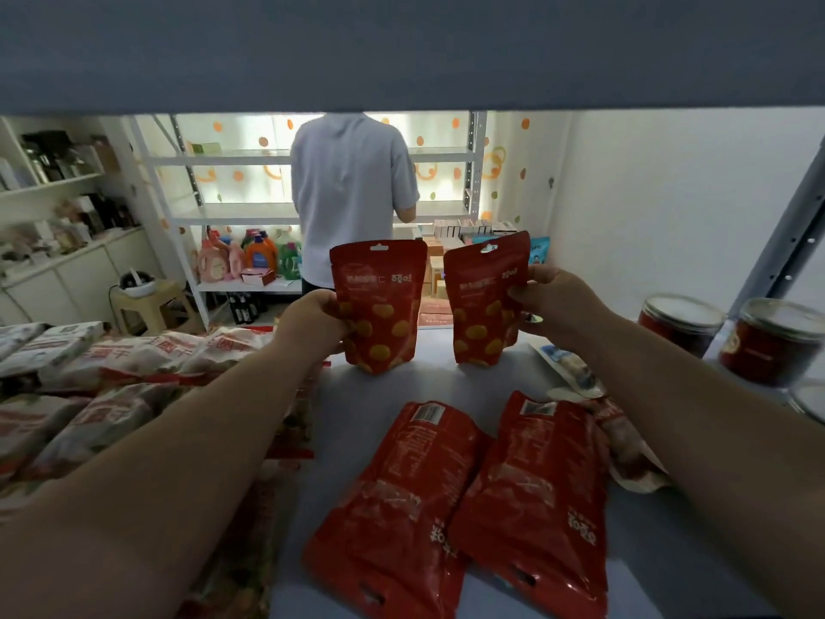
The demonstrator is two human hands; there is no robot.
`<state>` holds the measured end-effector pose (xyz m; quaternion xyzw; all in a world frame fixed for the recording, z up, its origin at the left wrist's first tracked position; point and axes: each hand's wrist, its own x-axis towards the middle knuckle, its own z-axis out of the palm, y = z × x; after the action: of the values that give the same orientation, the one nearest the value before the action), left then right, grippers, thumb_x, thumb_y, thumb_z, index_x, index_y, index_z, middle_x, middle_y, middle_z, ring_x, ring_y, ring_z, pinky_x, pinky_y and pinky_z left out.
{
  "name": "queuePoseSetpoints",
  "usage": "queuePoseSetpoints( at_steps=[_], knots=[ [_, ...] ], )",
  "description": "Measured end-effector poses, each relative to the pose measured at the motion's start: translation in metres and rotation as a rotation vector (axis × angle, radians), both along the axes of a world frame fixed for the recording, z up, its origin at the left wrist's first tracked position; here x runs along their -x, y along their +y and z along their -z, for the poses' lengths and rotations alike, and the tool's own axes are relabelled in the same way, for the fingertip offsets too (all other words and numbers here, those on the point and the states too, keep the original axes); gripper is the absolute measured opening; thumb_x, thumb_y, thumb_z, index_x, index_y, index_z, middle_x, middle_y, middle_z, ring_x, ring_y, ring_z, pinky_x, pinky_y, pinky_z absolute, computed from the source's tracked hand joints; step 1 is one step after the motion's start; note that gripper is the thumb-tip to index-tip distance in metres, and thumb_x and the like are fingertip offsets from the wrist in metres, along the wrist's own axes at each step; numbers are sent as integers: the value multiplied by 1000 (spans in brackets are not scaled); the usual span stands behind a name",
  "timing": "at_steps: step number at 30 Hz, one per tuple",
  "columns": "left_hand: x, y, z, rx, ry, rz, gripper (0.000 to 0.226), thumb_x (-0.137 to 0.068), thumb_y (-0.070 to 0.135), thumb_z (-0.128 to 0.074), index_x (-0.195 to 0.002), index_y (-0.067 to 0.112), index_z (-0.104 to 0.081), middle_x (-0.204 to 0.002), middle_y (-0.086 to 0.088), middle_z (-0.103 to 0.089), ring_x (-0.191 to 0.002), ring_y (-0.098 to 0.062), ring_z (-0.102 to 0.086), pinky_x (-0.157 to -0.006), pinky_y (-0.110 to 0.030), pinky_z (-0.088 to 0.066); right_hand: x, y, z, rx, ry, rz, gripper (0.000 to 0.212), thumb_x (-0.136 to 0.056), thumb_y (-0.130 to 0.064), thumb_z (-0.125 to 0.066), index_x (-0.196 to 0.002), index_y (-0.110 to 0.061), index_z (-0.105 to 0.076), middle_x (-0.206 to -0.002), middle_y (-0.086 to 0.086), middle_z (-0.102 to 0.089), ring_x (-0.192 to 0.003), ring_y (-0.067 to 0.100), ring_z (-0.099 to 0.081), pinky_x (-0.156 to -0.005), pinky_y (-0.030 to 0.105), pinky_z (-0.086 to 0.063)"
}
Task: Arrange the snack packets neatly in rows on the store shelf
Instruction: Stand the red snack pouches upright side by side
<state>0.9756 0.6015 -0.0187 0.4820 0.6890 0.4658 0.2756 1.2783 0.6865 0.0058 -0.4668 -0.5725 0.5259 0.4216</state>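
Two red snack packets with orange dots stand upright near the far edge of the grey shelf [348, 408]. My left hand [314, 326] grips the left packet [379, 306] by its left side. My right hand [556, 303] grips the right packet [484, 301] by its right side; this packet leans slightly left. Closer to me, two more red packets lie flat side by side, back side up: one on the left [397, 507] and one on the right [542, 493].
White-and-red snack packets [111, 377] fill the shelf's left side in rows. Round jars with red contents [770, 346] stand at the right by the metal upright [785, 247]. Another pouch [576, 373] lies under my right forearm. A shelf board hangs overhead. A person stands at shelving beyond.
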Motion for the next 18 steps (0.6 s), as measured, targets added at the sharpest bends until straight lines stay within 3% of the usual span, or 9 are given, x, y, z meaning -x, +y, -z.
queuePoseSetpoints(
  at_steps=[5,9,18],
  knots=[
    [-6,10,-4,54,69,9,23,-85,-4,-56,-85,16,-68,-91,-8,-70,-90,-30,-68,-81,-47,-60,0,4,1,14,2,33,24,-95,2,-51,-103,-17,-64,-103,8,-69,-97,26,-66,-73,38,-57],
    [-5,17,-4,61,100,58,22,-83,-10,-56,-87,9,-67,-90,-14,-71,-89,-33,-70,-79,-47,-60,4,8,2,25,3,52,21,-95,1,-53,-97,-18,-63,-101,9,-68,-101,28,-65,-84,46,-58],
    [-2,17,2,23,14,97,27,-83,-11,-55,-95,9,-69,-95,-14,-72,-87,-31,-70,-75,-46,-61,6,7,0,52,6,22,21,-96,-1,-52,-100,-20,-61,-104,7,-66,-104,27,-63,-87,51,-57]
  ],
)
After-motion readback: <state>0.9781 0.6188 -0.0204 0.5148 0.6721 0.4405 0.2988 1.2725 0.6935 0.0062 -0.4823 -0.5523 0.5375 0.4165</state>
